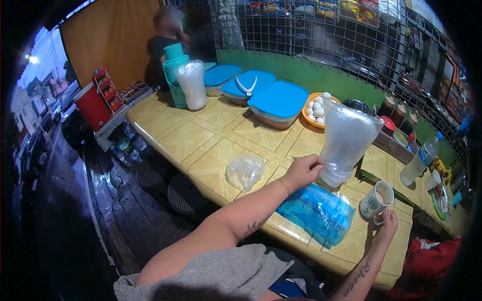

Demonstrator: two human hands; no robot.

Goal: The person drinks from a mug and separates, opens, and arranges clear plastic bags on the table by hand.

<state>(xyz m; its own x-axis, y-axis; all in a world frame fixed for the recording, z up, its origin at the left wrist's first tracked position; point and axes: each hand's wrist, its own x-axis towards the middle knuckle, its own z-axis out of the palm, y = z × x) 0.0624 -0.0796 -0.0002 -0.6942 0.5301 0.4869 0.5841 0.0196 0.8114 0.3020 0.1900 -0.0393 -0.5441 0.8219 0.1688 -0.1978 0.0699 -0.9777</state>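
Observation:
My left hand has its fingers pinched together at the left edge of an upright bundle of clear plastic bags. Just below that hand, a blue plastic packet lies flat near the table's front edge. My right hand is closed around the handle of a white mug with a brownish drink inside. The mug is upright, right of the blue packet. A crumpled clear bag lies to the left of my left hand.
Along the back of the table are a teal jug, another bag bundle, blue-lidded containers, white tongs and an orange basket of eggs. A bottle stands right. A person is behind the table.

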